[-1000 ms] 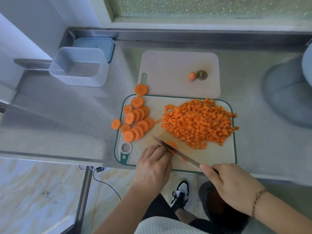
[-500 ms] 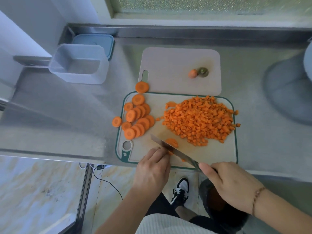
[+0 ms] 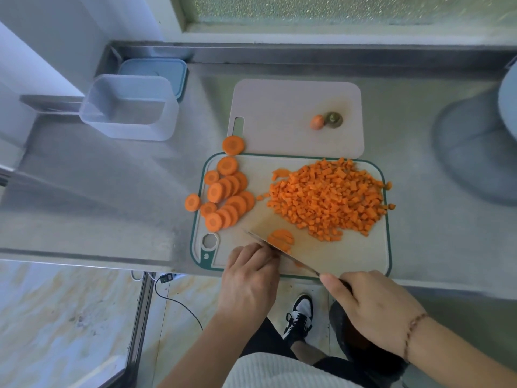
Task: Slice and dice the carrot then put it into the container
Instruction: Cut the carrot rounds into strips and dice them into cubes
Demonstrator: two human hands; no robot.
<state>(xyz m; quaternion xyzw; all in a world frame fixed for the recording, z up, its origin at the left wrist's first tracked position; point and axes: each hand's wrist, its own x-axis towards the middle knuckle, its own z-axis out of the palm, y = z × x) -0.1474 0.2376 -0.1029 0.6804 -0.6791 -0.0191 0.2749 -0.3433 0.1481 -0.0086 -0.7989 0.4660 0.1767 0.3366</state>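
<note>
Fingers point(image 3: 253, 254) of left hand point(image 3: 250, 284) curled beside knife point(image 3: 279, 254), near cutting board point(image 3: 349, 259) front edge.

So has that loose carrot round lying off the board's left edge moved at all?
No. The loose carrot round sits just off the green-rimmed cutting board, beside the same slices as before.

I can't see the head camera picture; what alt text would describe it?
A right hand holds a knife against carrot slices steadied by the left hand on a cutting board. Diced carrot and round slices lie on the board; an empty container stands far left.
</note>
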